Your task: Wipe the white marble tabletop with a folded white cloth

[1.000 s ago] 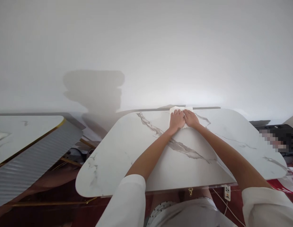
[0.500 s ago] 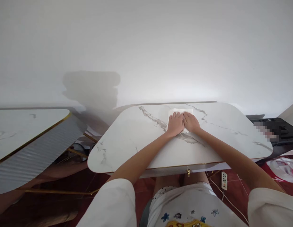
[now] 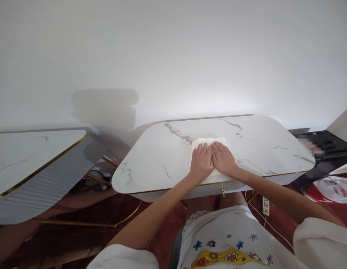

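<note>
Two bare hands lie side by side, palms down, on a white cloth [image 3: 208, 141] that rests flat near the middle of a marble-patterned counter [image 3: 151, 164], closer to its front edge than to the wall. Looking through the head camera, I see the left hand [image 3: 201, 161] with its fingers straight and pointing away, spread only slightly. The right hand [image 3: 225, 160] mirrors it, its fingers angled a little inward, so the two hands touch along their inner sides. Both are flat rather than curled; I cannot tell whether the hidden thumbs grip anything. The cloth shows as a pale strip beyond the fingertips and along the outer side of the left hand.

The counter is white with grey-brown veins, rounded corners and a gold front edge; a small gold knob [image 3: 223, 191] sits below it. Behind rises a plain pale wall [image 3: 190, 56] with a soft shadow [image 3: 106, 106] on it. To my left stands a second counter [image 3: 30, 151] with a ribbed grey side. On the lower right, a power strip [image 3: 265, 206] and a white cord [image 3: 281, 236] show above the dark red floor [image 3: 162, 243].
</note>
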`<state>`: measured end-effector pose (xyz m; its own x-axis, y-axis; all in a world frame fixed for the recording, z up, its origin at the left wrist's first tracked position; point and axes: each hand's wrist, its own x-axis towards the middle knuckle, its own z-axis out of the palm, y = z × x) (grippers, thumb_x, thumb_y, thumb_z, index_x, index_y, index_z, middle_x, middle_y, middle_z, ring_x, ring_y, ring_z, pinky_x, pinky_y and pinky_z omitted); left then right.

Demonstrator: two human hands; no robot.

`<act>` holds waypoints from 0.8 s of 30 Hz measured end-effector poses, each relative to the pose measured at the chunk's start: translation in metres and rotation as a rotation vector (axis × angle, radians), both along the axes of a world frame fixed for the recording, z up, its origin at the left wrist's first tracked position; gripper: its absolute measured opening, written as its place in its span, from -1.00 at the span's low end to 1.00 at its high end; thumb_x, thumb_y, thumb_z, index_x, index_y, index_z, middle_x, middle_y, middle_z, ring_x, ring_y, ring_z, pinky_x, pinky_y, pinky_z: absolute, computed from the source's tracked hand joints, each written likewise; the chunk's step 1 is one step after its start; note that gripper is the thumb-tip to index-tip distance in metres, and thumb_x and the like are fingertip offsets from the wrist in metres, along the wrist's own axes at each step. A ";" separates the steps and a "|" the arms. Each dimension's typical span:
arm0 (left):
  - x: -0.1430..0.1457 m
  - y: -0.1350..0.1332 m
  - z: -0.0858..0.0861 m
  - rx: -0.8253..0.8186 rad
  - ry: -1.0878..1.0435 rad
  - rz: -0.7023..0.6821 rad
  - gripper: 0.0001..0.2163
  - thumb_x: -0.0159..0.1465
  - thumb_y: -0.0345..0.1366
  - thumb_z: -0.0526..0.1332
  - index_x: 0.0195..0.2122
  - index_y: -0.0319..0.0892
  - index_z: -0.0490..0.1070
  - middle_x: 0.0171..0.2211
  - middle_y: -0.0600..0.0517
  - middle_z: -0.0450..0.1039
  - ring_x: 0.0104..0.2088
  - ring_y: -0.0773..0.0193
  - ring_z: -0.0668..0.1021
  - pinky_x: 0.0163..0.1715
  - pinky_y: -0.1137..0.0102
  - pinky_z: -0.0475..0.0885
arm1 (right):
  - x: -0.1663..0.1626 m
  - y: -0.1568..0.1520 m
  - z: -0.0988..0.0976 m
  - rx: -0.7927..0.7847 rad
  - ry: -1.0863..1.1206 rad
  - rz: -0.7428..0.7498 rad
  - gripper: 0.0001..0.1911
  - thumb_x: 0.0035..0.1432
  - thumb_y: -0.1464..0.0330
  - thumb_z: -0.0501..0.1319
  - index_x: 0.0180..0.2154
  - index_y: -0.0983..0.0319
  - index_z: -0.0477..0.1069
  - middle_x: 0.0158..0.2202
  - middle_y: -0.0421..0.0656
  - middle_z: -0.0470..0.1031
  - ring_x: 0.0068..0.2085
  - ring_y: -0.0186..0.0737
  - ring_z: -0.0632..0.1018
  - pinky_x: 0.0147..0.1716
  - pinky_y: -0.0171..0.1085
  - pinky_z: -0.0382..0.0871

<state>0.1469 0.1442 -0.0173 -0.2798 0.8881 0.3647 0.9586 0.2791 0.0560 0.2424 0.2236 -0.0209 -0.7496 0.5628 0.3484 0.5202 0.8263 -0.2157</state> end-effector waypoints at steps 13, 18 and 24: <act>0.045 -0.020 -0.002 0.067 -0.055 -0.007 -0.59 0.35 -0.32 -0.09 0.18 -0.23 0.25 0.20 -0.18 0.29 0.21 -0.07 0.28 0.13 0.02 0.24 | 0.045 -0.015 -0.005 -0.005 0.019 0.038 -0.48 0.27 0.41 -0.12 0.20 0.38 0.26 0.26 0.01 0.27 0.29 -0.06 0.25 0.25 -0.06 0.14; 0.047 0.002 0.002 -0.033 -0.110 -0.059 -0.56 0.32 -0.30 -0.04 0.20 -0.28 0.21 0.22 -0.19 0.23 0.22 -0.14 0.24 0.16 0.00 0.19 | 0.051 0.006 -0.006 0.022 0.008 0.028 -0.48 0.28 0.41 -0.15 0.19 0.42 0.26 0.25 0.04 0.28 0.28 -0.05 0.25 0.26 -0.06 0.13; 0.031 0.049 0.007 -0.023 -0.099 -0.061 -0.62 0.35 -0.31 -0.06 0.17 -0.22 0.24 0.21 -0.17 0.25 0.21 -0.08 0.24 0.14 0.04 0.20 | 0.030 0.056 -0.007 0.037 -0.025 -0.010 -0.47 0.29 0.40 -0.17 0.20 0.39 0.25 0.25 0.03 0.28 0.28 -0.06 0.26 0.25 -0.05 0.13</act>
<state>0.1775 0.1928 -0.0099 -0.2583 0.9124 0.3175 0.9641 0.2224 0.1453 0.2727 0.2793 -0.0284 -0.7528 0.5572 0.3504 0.5333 0.8284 -0.1715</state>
